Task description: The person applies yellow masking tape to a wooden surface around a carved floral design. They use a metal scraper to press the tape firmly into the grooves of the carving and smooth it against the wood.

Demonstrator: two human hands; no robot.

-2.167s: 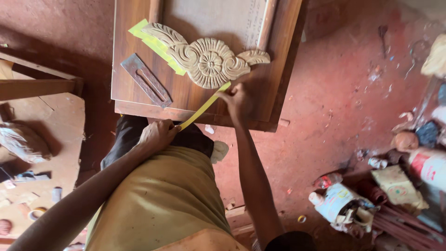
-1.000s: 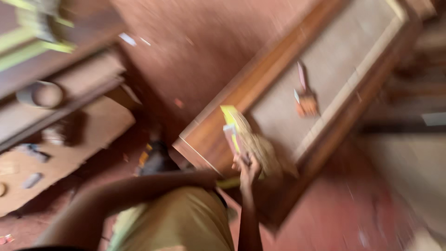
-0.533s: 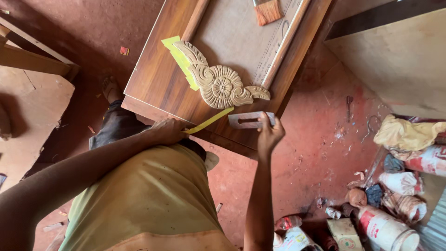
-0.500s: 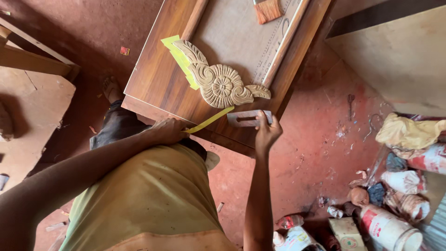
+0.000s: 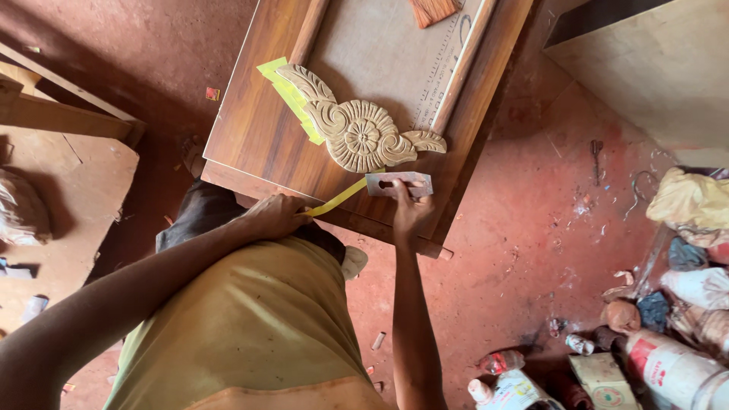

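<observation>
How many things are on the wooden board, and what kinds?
Carved wooden ornament: 1
Yellow tape strips: 2, one under the carving, one stretched to the left hand
Metal blade plate, held by the right hand: 1
Brush: 1
Total: 5

Place: woodworking workshop, informal.
Floor: bare red earth (image 5: 531, 250), dusty, scattered with wood chips and scraps.
Workpiece: brown wooden door panel (image 5: 250, 129) laid flat, bearing a carved wooden ornament (image 5: 361, 135).
Tools: paintbrush (image 5: 431, 9) and flat metal blade (image 5: 399, 184) on the panel.
Stock: plywood sheets (image 5: 68, 190) and timber lengths alongside.
Supplies: containers and rags (image 5: 668, 326) heaped at one edge.
</observation>
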